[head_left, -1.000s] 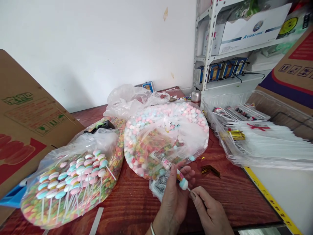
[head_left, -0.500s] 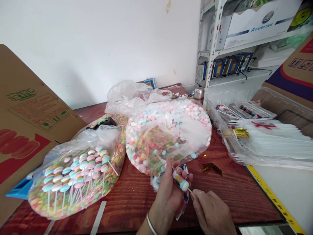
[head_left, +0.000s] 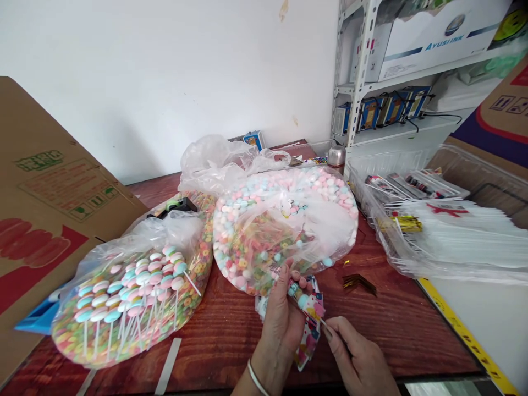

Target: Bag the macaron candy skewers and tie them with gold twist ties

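My left hand is wrapped around a small printed plastic bag, with more of the printed bags under it. Inside the top bag lies a marshmallow skewer, blue and pale, seen through the clear film. By its thin white stick, my right hand pinches the skewer at the bag's mouth. To the left, several finished marshmallow skewers rest on a clear bag of colourful ring candies. A big bag of pastel marshmallows lies just beyond my hands.
On the right, a clear plastic tray holds white sticks and gold twist ties. Loose gold ties lie on the wooden table. A cardboard box stands left, near a black tape dispenser.
The marshmallow skewer has slid further into the printed bag, and its lowest marshmallow is now covered by the film. My right hand has stayed on the stick, close to the bag's mouth.
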Motion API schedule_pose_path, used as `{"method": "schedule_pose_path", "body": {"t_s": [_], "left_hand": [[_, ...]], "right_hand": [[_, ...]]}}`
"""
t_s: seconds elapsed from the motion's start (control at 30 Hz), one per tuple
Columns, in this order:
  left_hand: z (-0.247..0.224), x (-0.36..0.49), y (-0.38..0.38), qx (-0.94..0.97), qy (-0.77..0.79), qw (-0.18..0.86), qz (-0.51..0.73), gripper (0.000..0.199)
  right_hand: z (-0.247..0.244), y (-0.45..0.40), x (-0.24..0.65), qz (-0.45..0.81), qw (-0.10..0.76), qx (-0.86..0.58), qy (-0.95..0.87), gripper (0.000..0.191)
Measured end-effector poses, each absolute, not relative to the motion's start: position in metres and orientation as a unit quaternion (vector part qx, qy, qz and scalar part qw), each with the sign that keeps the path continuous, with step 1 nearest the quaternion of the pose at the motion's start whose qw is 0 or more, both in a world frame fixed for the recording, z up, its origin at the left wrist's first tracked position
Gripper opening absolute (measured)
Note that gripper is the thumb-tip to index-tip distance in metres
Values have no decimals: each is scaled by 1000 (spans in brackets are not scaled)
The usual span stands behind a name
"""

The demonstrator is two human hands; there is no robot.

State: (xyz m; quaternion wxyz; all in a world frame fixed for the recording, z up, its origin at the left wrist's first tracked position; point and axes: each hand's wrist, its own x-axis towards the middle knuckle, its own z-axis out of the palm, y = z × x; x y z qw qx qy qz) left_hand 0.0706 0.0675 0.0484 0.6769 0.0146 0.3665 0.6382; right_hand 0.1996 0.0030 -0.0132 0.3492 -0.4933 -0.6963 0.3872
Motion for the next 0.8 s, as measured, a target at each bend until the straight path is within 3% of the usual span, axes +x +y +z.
{"method": "schedule_pose_path", "body": {"t_s": [0.2,0.47,0.8], "left_hand": [[32,102,40,62,395,700,591,26],[28,93,30,95,370,725,573,24],[11,94,20,197,465,660,557,22]], "right_hand": [[-17,11,190,420,409,-525,-617,34],[-23,17,185,562,498,-495,-437,52],[-20,9,174,553,527,-513,-391,41]]}}
